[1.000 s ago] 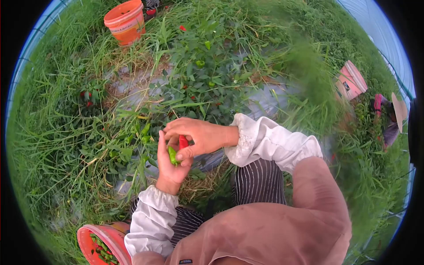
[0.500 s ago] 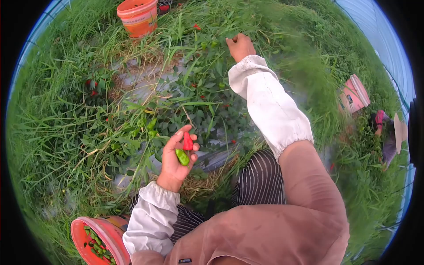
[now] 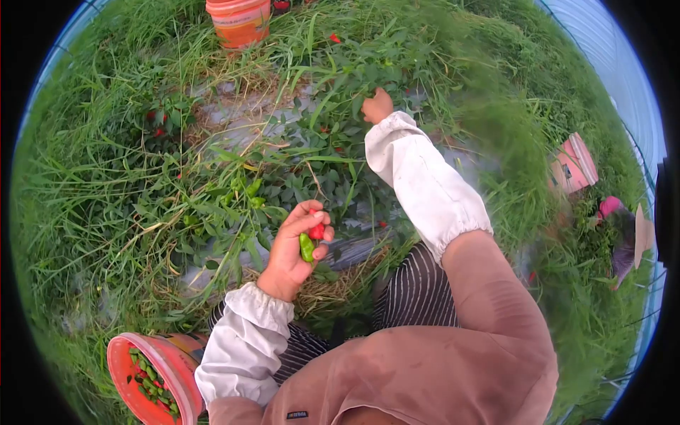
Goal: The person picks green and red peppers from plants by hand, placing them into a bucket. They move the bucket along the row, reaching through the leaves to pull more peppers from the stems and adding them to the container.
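red pepper (image 3: 316, 231), green pepper (image 3: 307, 247), orange bucket (image 3: 119, 363)

Fingers of the right hand (image 3: 377, 106) lost among pepper leaves (image 3: 352, 83); orange bucket (image 3: 239, 23) cut by top edge.

red pepper (image 3: 316, 231) and green pepper (image 3: 307, 247) in fingers (image 3: 312, 210).

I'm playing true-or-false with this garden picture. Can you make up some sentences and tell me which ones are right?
1. The left hand holds a red pepper and a green pepper. True.
2. The right hand rests on a knee. False: it reaches into the plants.
3. The near bucket has peppers in it. True.
4. The far bucket is blue. False: it is orange.
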